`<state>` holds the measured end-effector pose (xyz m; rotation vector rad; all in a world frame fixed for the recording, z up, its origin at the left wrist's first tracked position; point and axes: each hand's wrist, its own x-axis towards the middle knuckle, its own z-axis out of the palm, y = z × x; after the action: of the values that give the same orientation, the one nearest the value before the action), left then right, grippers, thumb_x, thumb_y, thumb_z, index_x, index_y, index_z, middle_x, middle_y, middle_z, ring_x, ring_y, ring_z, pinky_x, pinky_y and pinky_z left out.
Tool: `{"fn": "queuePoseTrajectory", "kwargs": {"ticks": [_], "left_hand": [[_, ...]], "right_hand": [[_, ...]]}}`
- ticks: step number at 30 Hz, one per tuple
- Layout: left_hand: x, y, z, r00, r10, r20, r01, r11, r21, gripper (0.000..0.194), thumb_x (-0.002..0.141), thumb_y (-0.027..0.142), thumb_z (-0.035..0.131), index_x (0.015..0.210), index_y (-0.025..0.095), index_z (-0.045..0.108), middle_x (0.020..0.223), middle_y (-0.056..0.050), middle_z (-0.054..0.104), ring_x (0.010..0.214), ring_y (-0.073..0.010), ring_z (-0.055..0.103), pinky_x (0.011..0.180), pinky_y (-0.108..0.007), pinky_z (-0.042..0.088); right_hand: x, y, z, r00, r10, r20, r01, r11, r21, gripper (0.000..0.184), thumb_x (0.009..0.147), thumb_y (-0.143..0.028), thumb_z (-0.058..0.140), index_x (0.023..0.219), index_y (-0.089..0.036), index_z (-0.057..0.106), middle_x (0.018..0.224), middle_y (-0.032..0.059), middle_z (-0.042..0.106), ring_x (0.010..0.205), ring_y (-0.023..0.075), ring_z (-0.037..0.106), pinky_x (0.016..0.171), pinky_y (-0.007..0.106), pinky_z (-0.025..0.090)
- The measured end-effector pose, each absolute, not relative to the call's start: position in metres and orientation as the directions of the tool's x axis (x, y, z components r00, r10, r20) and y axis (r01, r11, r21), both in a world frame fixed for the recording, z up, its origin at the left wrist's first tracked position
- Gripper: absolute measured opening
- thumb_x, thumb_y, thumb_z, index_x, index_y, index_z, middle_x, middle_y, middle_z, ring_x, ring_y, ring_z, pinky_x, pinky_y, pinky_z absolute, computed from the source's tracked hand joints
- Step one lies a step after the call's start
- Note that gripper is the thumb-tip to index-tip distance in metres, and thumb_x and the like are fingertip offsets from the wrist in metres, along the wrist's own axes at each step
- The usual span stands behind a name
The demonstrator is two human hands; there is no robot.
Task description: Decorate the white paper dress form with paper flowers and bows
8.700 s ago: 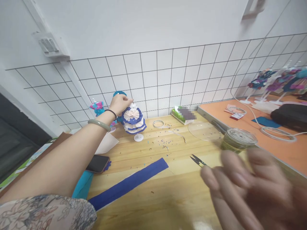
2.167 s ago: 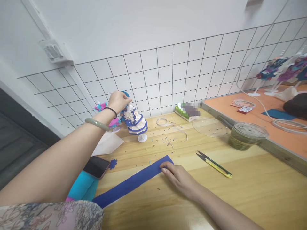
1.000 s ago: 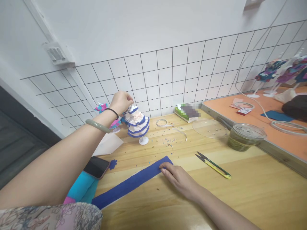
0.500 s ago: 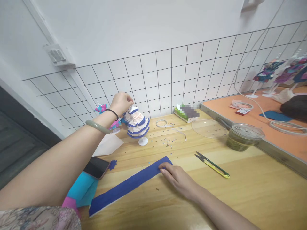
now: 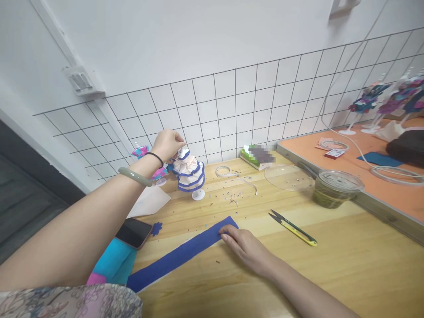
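Note:
My left hand (image 5: 168,144) reaches across to a miniature dress form (image 5: 189,172) on a round white base. Its fingers are closed at the top of the form, which they partly cover. The form wears a tiered cream dress with blue edging. Nearer to me, a long blue strip (image 5: 185,251) with a thin white edge lies slantwise on the wooden table. The fingers of my right hand (image 5: 245,247) are closed on its upper right end. A blue flower-shaped cutout (image 5: 157,229) lies left of the strip.
Thread snips (image 5: 293,227) lie right of my right hand, before a lidded plastic tub (image 5: 336,190). A phone (image 5: 134,232) and turquoise sheets (image 5: 114,260) sit under my left forearm. Small scraps (image 5: 232,194) litter the table (image 5: 331,278). A wire grid (image 5: 225,115) stands behind.
The dress form has turned slightly under my left hand, and its skirt tiers face a little differently. My right hand stays on the strip. The view has shifted slightly.

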<state>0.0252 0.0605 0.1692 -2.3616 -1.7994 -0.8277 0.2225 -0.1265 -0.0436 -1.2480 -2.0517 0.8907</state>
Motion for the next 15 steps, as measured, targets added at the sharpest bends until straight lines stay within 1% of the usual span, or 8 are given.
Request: {"fn": "queuePoseTrajectory", "kwargs": {"ticks": [4, 7, 10, 15], "left_hand": [[0.0236, 0.0611, 0.1700, 0.203, 0.872, 0.446, 0.912, -0.334, 0.238, 0.012, 0.065, 0.028, 0.059, 0.069, 0.020, 0.068, 0.055, -0.002, 0.065, 0.051, -0.0162, 0.060, 0.052, -0.025, 0.046], [0.0225, 0.0633, 0.1701, 0.209, 0.860, 0.465, 0.918, -0.336, 0.211, 0.014, 0.064, 0.029, 0.060, 0.070, 0.020, 0.069, 0.057, -0.002, 0.066, 0.055, -0.0166, 0.061, 0.055, -0.026, 0.046], [0.0218, 0.0654, 0.1700, 0.206, 0.861, 0.465, 0.926, -0.326, 0.193, 0.014, 0.064, 0.030, 0.061, 0.070, 0.020, 0.069, 0.056, -0.002, 0.065, 0.056, -0.0173, 0.061, 0.057, -0.027, 0.046], [0.0218, 0.0656, 0.1706, 0.206, 0.871, 0.447, 0.926, -0.321, 0.198, 0.016, 0.065, 0.032, 0.061, 0.072, 0.020, 0.069, 0.054, -0.001, 0.064, 0.053, -0.0161, 0.060, 0.054, -0.025, 0.045]], "right_hand": [[0.2226, -0.1271, -0.0430, -0.402, 0.905, 0.137, 0.521, 0.349, -0.779, 0.037, 0.092, -0.042, 0.027, 0.105, -0.021, 0.055, 0.094, 0.0062, 0.066, 0.087, 0.0211, 0.061, 0.076, 0.031, 0.043], [0.2224, -0.1273, -0.0435, -0.404, 0.904, 0.139, 0.523, 0.353, -0.776, 0.037, 0.092, -0.042, 0.027, 0.104, -0.021, 0.055, 0.094, 0.0062, 0.066, 0.086, 0.0209, 0.061, 0.076, 0.031, 0.043], [0.2221, -0.1270, -0.0442, -0.407, 0.903, 0.140, 0.524, 0.356, -0.774, 0.037, 0.092, -0.042, 0.027, 0.105, -0.021, 0.055, 0.095, 0.0063, 0.066, 0.087, 0.0210, 0.060, 0.076, 0.031, 0.043], [0.2223, -0.1264, -0.0439, -0.401, 0.907, 0.130, 0.529, 0.345, -0.775, 0.036, 0.092, -0.041, 0.028, 0.105, -0.021, 0.055, 0.096, 0.0061, 0.066, 0.088, 0.0211, 0.060, 0.077, 0.031, 0.043]]}}
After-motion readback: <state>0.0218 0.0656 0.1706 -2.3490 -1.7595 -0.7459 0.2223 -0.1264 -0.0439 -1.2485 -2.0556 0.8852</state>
